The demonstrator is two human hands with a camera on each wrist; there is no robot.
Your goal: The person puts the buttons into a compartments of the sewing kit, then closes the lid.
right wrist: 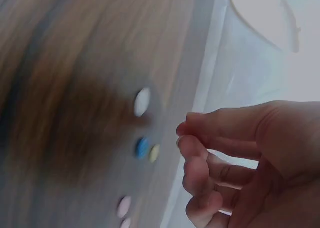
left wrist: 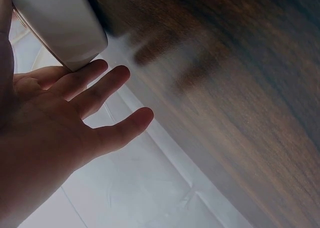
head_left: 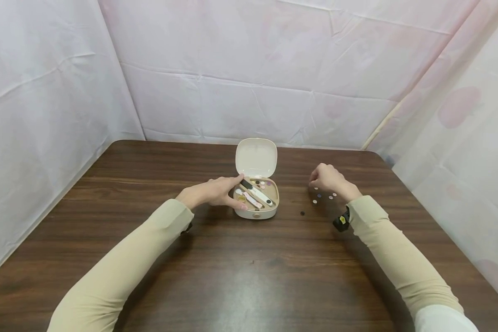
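A small cream box (head_left: 256, 210) stands open on the brown table (head_left: 249, 276), its lid (head_left: 256, 157) tilted back. Inside lie a black-and-white strip, a pink strip and some small buttons. My left hand (head_left: 216, 191) rests against the box's left side with straight fingers, the index along the rim. In the left wrist view those fingers (left wrist: 90, 88) touch the box wall (left wrist: 60, 23). My right hand (head_left: 325, 179) hovers over several loose buttons (head_left: 323, 196), fingers curled. In the right wrist view the fingertips (right wrist: 192, 138) meet the thumb above a white button (right wrist: 142, 102); no button shows between them.
One dark button (head_left: 302, 213) lies alone between the box and the button cluster. White sheeting (head_left: 249, 92) closes off the table at the back and both sides. A dark wrist camera (head_left: 341, 221) sits on my right sleeve.
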